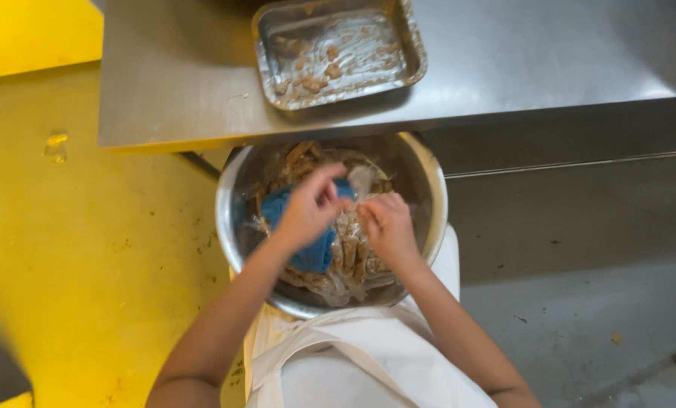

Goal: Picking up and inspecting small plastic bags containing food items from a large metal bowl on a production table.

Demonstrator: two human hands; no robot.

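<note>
A large steel bowl [232, 189] sits below the table edge, in front of my white apron, filled with brown food pieces wrapped in clear plastic. My left hand [308, 208] and my right hand [387, 227] meet over the bowl's middle. Both pinch a small clear plastic bag [361, 181] holding brown pieces; the fingertips work at its top. A blue cloth or bag [315, 253] lies under my left hand in the bowl.
A steel table [164, 68] spans the top of the view. On it rests a rectangular metal tray [413, 53] with a few brown crumbs. Yellow floor lies to the left, grey floor to the right.
</note>
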